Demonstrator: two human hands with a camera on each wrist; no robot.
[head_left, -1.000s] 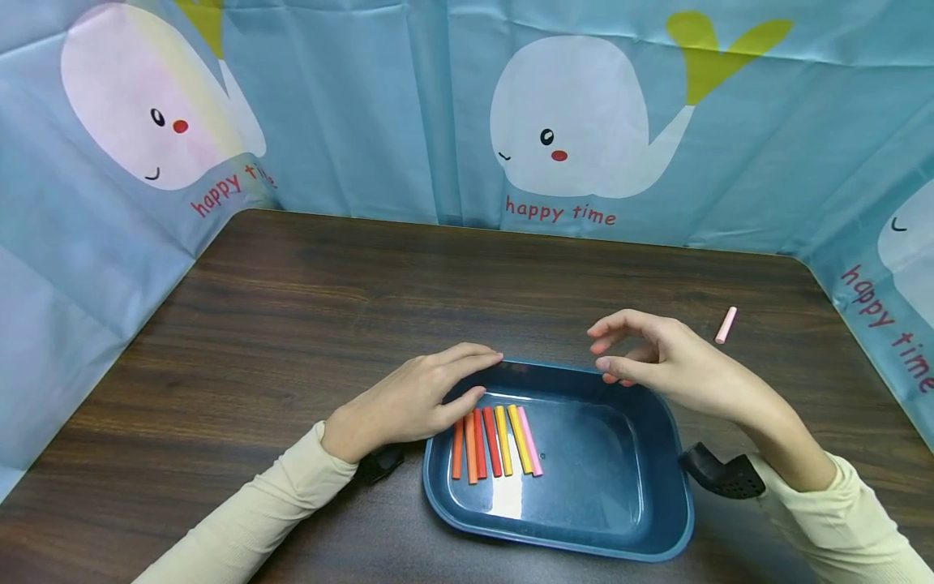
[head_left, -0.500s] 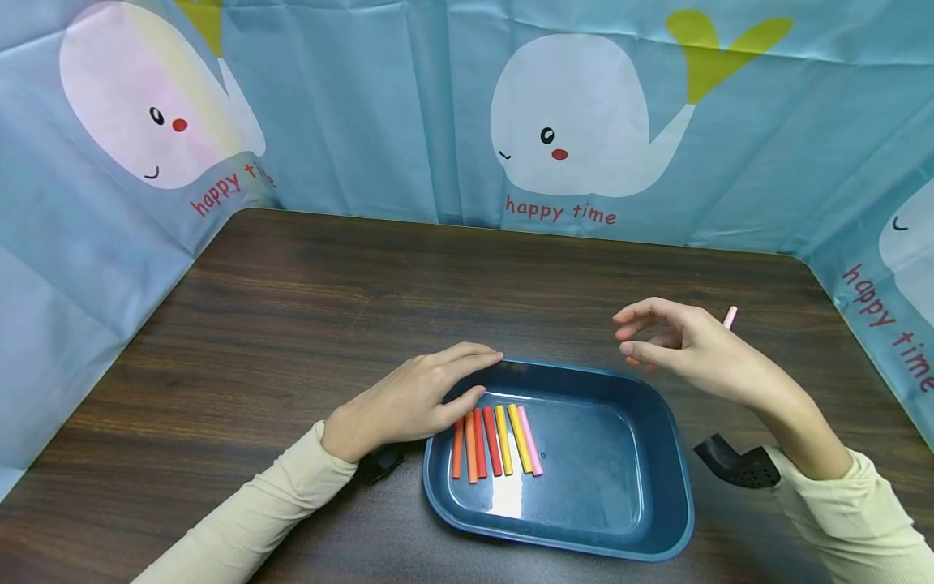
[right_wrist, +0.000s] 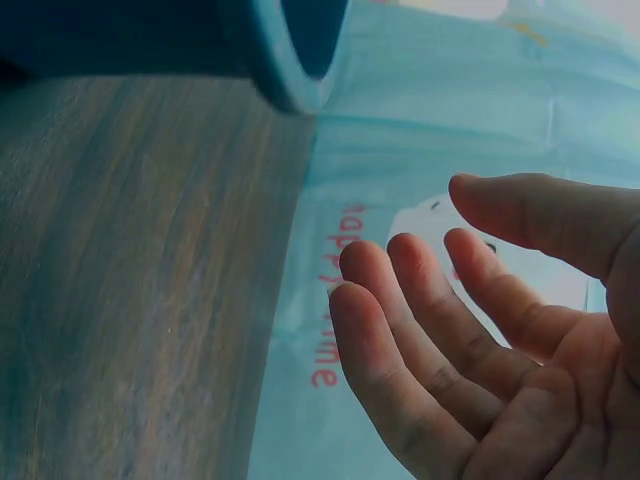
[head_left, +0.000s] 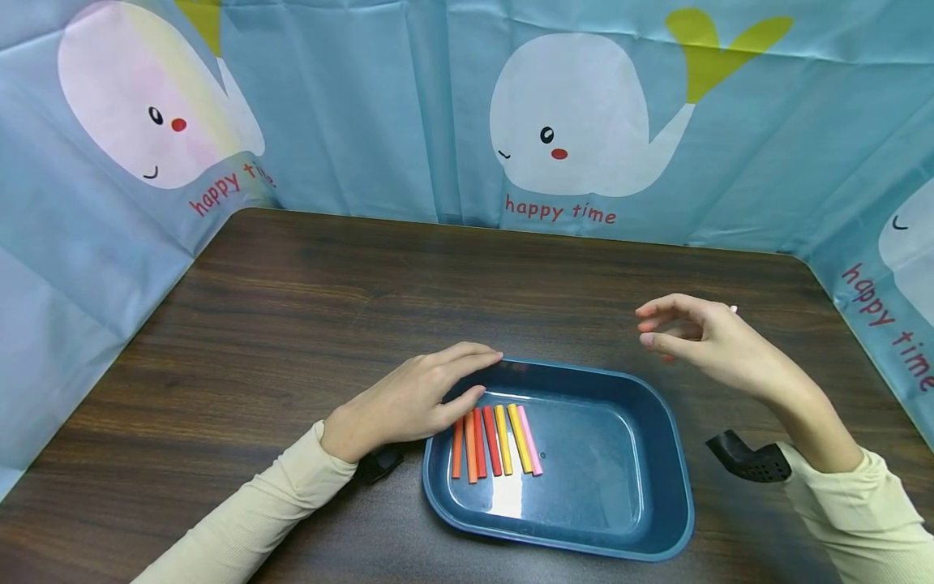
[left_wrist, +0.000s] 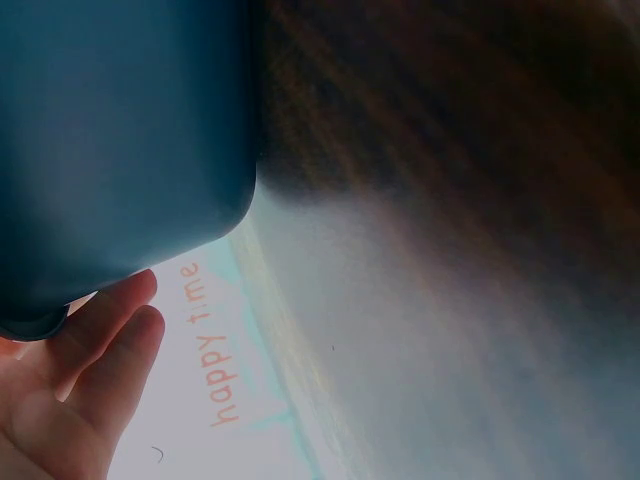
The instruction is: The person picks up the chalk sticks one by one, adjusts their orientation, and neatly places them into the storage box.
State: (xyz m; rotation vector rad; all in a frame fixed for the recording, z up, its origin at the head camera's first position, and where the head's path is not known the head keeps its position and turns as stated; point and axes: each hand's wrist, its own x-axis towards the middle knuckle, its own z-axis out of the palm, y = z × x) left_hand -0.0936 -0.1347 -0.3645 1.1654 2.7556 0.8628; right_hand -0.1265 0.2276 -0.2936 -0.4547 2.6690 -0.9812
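A blue plastic tray (head_left: 584,551) lies on the table. My left hand (head_left: 409,397) rests on its far left corner, fingers along the outside and thumb over the inside. In the left wrist view, the straight fingers (left_wrist: 122,370) touch the outer wall. Orange, red, yellow and pink chalk-like sticks (head_left: 506,440) lie side by side in the tray's left half. My right hand (head_left: 718,345) hovers above the table beyond the tray's far right corner, fingers loosely bent and holding nothing. Just the tip of another pink stick (head_left: 734,309) shows behind that hand.
The dark wood-grain table (head_left: 328,284) extends left of and behind the tray. A blue curtain (head_left: 350,122) with whale prints hangs along its back and sides. Black wrist mounts (head_left: 751,458) sit by the sleeves.
My right hand has moved right and away from the tray's far rim, covering most of the loose pink stick. The left hand and tray stay put.
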